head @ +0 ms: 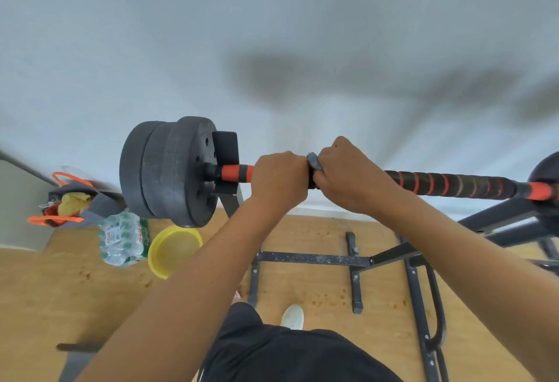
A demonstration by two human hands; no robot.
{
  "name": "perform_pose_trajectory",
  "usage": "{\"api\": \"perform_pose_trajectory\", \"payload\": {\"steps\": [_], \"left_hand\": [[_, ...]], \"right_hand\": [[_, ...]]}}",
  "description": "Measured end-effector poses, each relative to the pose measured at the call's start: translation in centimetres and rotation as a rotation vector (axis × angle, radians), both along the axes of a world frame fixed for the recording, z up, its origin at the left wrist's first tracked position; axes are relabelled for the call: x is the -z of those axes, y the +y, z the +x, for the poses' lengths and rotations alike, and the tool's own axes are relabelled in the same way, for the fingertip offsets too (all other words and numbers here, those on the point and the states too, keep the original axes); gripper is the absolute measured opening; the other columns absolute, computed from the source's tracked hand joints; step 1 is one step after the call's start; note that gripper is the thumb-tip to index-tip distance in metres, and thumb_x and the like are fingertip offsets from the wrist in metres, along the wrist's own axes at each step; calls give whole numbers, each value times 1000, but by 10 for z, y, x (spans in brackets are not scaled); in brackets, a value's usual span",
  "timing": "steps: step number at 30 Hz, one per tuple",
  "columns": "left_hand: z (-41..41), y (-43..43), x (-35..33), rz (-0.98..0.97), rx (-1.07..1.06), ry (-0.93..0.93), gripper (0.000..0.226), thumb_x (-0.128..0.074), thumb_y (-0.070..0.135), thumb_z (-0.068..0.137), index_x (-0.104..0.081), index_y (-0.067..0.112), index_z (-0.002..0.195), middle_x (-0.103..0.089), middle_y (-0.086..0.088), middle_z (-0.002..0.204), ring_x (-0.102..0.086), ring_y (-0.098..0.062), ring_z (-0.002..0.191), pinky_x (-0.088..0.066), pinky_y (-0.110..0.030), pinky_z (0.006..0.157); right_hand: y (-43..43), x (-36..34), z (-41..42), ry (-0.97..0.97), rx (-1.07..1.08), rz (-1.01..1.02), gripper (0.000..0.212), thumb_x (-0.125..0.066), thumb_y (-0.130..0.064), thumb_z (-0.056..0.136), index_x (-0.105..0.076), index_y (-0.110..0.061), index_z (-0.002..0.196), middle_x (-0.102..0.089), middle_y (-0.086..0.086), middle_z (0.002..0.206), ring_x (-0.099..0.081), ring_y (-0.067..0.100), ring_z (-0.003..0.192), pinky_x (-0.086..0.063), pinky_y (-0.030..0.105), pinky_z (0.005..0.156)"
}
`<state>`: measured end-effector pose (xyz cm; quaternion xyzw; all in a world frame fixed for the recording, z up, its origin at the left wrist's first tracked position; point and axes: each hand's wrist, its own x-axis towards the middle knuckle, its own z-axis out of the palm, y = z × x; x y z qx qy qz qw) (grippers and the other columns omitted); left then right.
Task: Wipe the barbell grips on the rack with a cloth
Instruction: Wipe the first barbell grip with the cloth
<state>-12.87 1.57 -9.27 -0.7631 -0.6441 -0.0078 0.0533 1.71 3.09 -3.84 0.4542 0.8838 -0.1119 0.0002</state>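
Grey cloth (313, 160) bunched under right hand (348, 176) fingers; left hand (279, 177) clenches bar (447, 184).

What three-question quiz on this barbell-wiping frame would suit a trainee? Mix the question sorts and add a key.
1. True or false: both hands grip the barbell side by side.
2. Which hand holds the grey cloth? A. left hand B. right hand
3. Fill in: the round dish on the floor beside the pack of water bottles is coloured ____.

Key
1. True: the two hands touch, near the weight plates.
2. B: the cloth shows at the right hand's thumb side, against the bar.
3. Yellow: the yellow dish lies below the plates.
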Motion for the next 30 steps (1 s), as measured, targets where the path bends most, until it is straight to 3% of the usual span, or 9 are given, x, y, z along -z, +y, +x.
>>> {"api": "perform_pose_trajectory", "payload": {"steps": [5, 9, 12, 14, 17, 21, 23, 25, 30], "left_hand": [[-3, 19, -17, -346, -34, -143, 19, -63, 20, 79, -47, 19, 68, -54, 3, 64, -50, -17, 54, -39, -28, 56], [-13, 38, -34, -876, 13, -354, 23, -80, 22, 80, -62, 9, 72, -60, -1, 60, -50, -18, 46, -45, -26, 52], [-17, 43, -39, -968, 40, -422, 29, -84, 29, 83, -65, 10, 73, -59, 1, 59, -47, -15, 43, -45, -27, 53], [-18, 40, -38, -901, 41, -450, 41, -89, 45, 76, -66, 11, 75, -63, 3, 61, -55, -15, 46, -49, -28, 56], [-14, 20, -30, -400, 24, -223, 57, -83, 70, 68, -61, 21, 86, -63, 8, 73, -61, -15, 64, -47, -30, 62], [1, -10, -1, 22, 42, -78, 39, -79, 53, 80, -56, 22, 86, -50, 6, 69, -53, -19, 64, -35, -31, 59], [3, -8, 1, 81, -10, -83, 37, -80, 27, 75, -44, 22, 67, -31, 8, 54, -40, -17, 50, -26, -27, 50], [4, -3, -2, 11, -16, -62, 39, -64, 13, 81, -31, 22, 63, -31, 7, 55, -35, -16, 47, -26, -27, 50], [-1, 10, -14, -220, -33, -134, 23, -61, 22, 82, -44, 20, 66, -49, 5, 62, -50, -19, 56, -37, -28, 55]], "right_hand": [[-14, 14, 11, -76, -152, 278, 27, -42, -9, 99, -63, -14, 82, -57, -1, 72, -45, 22, 73, -39, 38, 82], [-28, 10, 8, -223, -210, 312, 27, -35, -9, 91, -58, -11, 76, -56, 5, 84, -44, 24, 81, -39, 43, 88], [-43, 7, 16, -233, -245, 268, 20, -42, -8, 90, -60, -10, 82, -61, 12, 106, -49, 30, 97, -41, 46, 90], [-48, -7, 31, -47, -219, 166, 18, -48, -11, 96, -66, -14, 97, -62, 0, 117, -46, 22, 104, -44, 38, 89], [-22, -29, 40, 132, -51, 5, 21, -39, -23, 102, -55, -27, 90, -60, -13, 92, -41, 12, 90, -45, 35, 83], [18, -23, 18, 47, -8, 51, 34, -36, -23, 100, -42, -17, 67, -49, -3, 62, -40, 13, 66, -45, 40, 80], [15, -15, 3, -61, 9, -26, 34, -37, -22, 99, -44, -15, 67, -53, 4, 66, -46, 22, 74, -46, 38, 74], [3, -10, -1, -96, 70, -68, 29, -40, -25, 99, -51, -16, 74, -57, 8, 82, -51, 26, 81, -48, 40, 74], [-18, -5, 3, -45, 74, 41, 17, -50, -18, 98, -61, -6, 95, -50, 11, 99, -45, 24, 87, -42, 36, 76]]}}
